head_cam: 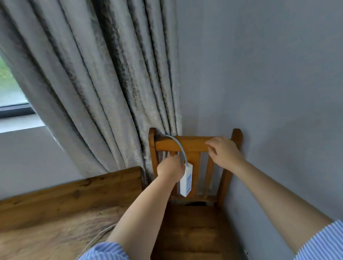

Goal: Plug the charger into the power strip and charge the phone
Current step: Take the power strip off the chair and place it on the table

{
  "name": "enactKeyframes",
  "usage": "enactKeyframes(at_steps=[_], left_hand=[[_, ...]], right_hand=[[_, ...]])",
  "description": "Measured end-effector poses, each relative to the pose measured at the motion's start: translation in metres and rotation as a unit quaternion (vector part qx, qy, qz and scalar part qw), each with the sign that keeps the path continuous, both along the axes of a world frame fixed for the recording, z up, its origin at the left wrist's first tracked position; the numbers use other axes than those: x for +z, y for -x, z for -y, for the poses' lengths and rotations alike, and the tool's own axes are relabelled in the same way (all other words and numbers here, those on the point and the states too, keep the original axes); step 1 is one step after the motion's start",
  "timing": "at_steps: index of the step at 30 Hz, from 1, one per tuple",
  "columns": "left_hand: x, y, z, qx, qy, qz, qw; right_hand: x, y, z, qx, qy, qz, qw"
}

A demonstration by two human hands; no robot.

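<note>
Barely begun: power strip (186,180) hanging at 6 o'clock off chair (188,143) rail, left hand (171,167) clasping it; right hand (222,149) loosely open (holding nothing). No charger or phone visible.

The left hand (171,168) hides its grip on the power strip (186,181).

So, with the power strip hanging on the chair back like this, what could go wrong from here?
1. The power strip hangs by its grey cable, looped over the chair's top rail. It may swing or slide off while a plug is pushed in.
2. The left hand seems to hold it only at the upper end; the right hand is on the rail, so the strip may twist.
3. No charger or phone is visible yet.
</note>
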State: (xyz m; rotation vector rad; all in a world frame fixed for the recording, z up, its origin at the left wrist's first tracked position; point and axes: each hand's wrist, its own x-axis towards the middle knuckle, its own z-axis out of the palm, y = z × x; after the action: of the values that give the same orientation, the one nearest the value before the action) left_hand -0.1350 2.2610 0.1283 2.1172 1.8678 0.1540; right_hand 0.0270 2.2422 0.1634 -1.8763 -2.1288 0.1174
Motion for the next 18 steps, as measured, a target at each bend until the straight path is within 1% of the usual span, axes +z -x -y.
enactKeyframes(at_steps=[5,9,12,14,16,18], left_hand=[[-0.023,-0.018,-0.036,0.043,0.045,0.081,0.995],[-0.036,-0.031,-0.058,0.071,0.061,0.131,0.987],[-0.041,-0.038,-0.069,0.106,0.061,0.158,0.98],[-0.044,-0.042,-0.077,0.147,0.063,0.182,0.97],[-0.045,-0.044,-0.081,0.178,0.057,0.189,0.964],[-0.047,-0.045,-0.081,0.19,0.043,0.208,0.959]], right_hand=[[-0.029,-0.007,-0.048,0.023,0.037,0.01,0.999],[-0.048,-0.01,-0.078,0.038,0.08,0.043,0.995],[-0.057,-0.016,-0.089,0.044,0.076,0.031,0.996],[-0.061,-0.019,-0.093,0.047,0.058,0.029,0.997],[-0.061,-0.018,-0.095,0.051,0.049,0.054,0.996],[-0.058,-0.015,-0.098,0.045,0.059,0.088,0.993]])
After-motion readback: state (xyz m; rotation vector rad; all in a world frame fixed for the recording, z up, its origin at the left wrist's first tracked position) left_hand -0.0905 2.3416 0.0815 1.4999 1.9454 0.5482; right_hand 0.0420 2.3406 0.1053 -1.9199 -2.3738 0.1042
